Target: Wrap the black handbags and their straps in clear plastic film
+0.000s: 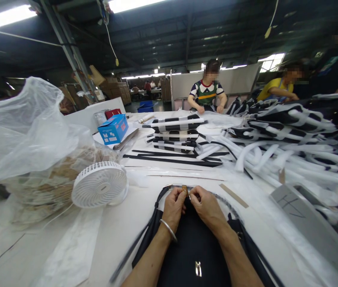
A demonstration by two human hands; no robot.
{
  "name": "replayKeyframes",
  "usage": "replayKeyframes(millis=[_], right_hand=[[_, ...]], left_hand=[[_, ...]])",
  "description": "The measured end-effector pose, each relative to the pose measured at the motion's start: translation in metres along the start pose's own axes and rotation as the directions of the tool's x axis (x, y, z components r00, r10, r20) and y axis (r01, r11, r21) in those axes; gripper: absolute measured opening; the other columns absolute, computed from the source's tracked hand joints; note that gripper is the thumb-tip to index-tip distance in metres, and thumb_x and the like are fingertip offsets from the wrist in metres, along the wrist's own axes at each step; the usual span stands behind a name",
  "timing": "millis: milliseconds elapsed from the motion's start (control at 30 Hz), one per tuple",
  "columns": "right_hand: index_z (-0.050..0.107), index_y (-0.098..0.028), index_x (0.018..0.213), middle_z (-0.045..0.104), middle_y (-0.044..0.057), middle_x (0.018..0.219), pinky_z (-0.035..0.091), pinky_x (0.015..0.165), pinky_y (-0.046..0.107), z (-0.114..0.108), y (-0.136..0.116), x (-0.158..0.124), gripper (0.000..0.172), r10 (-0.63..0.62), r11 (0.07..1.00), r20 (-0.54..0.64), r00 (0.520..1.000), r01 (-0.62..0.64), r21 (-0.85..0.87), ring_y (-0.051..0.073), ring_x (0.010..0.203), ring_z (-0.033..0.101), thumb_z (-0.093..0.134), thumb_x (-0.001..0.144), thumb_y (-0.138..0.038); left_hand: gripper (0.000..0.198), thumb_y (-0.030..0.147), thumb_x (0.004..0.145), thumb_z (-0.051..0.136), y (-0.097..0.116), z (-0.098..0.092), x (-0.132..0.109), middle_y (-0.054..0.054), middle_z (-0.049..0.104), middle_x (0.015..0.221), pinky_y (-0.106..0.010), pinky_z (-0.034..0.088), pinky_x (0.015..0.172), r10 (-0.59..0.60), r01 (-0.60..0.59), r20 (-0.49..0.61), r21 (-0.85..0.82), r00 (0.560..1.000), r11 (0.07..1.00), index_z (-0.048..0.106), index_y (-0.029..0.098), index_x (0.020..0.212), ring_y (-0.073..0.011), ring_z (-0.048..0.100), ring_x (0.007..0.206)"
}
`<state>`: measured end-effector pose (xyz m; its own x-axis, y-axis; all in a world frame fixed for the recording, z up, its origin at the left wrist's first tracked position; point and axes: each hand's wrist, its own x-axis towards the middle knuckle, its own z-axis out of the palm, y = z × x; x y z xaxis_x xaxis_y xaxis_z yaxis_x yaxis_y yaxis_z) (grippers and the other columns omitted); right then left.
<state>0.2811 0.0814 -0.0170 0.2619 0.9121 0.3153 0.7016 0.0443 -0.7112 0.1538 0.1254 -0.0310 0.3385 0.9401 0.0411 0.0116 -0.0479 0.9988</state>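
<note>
A black bag [195,251] with a small metal clasp lies on the white table [118,227] in front of me, its black straps curving out to both sides. My left hand [174,207], with a silver bangle on the wrist, and my right hand [206,206] meet at the bag's far edge. Both are closed in a pinch on a small gold metal fitting [184,190] at the top of the bag. A thin chain or cord arcs from the fitting to the right.
A small white fan [100,184] stands left of my hands, beside a large clear plastic bag [22,131] of brownish pieces. A blue box [113,128], black and white strap pieces [180,135], a grey tray [306,215]. Three other people work at the far side.
</note>
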Motion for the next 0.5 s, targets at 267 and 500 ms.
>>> replayKeyframes(millis=[267,500], right_hand=[[0.052,-0.022,0.075,0.06,0.001,0.07,0.039,0.064,0.029,0.0023,0.0,-0.0002,0.011,-0.01,1.0,-0.031,0.999,0.009,-0.021,0.018,0.067,0.056,0.044,0.083,-0.022],[0.052,-0.022,0.075,0.06,0.002,0.072,0.039,0.065,0.029,0.0057,0.0008,0.0014,0.013,0.006,1.0,-0.075,0.997,-0.006,0.0,0.018,0.069,0.056,0.043,0.085,-0.024]], left_hand=[[0.036,0.054,0.079,0.061,-0.001,-0.0008,0.0009,0.007,0.045,0.054,-0.018,0.034,0.042,-0.03,0.03,0.004,-0.042,1.0,0.999,0.06,0.018,0.081,-0.0079,0.041,0.045],[0.048,0.063,0.086,0.043,0.0011,-0.0004,-0.0009,0.006,0.045,0.051,-0.019,0.034,0.042,-0.029,0.028,-0.011,-0.057,1.0,0.998,0.059,0.017,0.087,-0.0096,0.039,0.044]])
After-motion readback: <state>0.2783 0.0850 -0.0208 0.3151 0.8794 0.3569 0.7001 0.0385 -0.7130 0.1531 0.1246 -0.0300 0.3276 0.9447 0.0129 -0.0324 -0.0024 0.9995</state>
